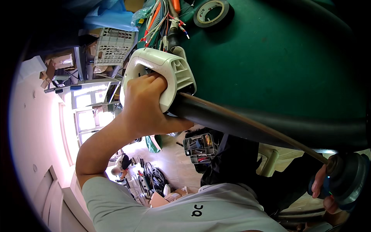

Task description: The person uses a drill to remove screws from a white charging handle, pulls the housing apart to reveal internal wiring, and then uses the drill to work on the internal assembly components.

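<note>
My left hand (141, 104) grips a white plastic housing (176, 73) with a loop handle, at the edge of a green work surface (270, 58). Its fingers curl into the handle opening. My right hand (320, 185), partly hidden at the lower right, is closed on a dark blue power drill (346, 181). A long, thin bit (251, 127) runs from the drill's chuck to the housing's lower right, where its tip is hidden. A thick black band (286, 131) lies along the work surface's edge beneath the bit.
Wires (172, 23) and a black tape roll (212, 13) lie beyond the housing. A white crate (112, 46) is at the upper left. An open tool case (199, 150) sits below the edge. A person (121, 166) is among cables in the background.
</note>
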